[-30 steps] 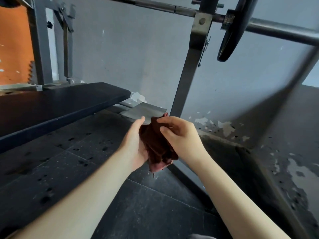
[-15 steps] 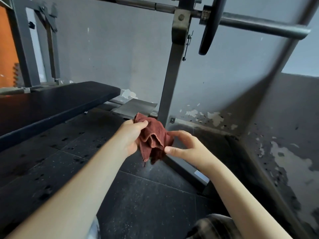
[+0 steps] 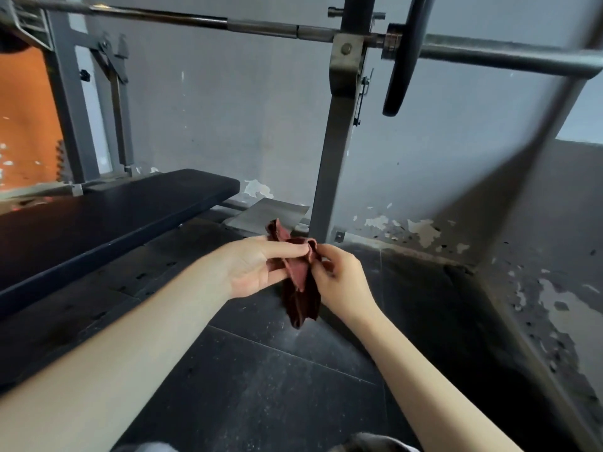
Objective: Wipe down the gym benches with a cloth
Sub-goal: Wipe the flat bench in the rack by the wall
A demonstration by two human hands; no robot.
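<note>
1. The cloth (image 3: pixel 298 278) is a small dark red rag. It looks light, soft and limp, with no shape of its own, and it droops in folds wherever it is not held.
2. It hangs in the air between the two hands, above the dark floor. It is well apart from the bench (image 3: pixel 114 216), which lies off to the left.
3. The left hand (image 3: pixel 257 269) is palm up and pinches the cloth's upper edge between thumb and fingers. The right hand (image 3: pixel 339 278) has its fingers curled in and nips the same bunched top from the other side.
4. A cloth this floppy is likely best taken by two corners to spread it, then folded into a flat pad under the palm for wiping.
5. Half a second ago the right hand was open, its fingers only touching the cloth. Now it grasps it.
6. A second ago the cloth was a tight wad between both hands. It now hangs longer and looser.
</note>
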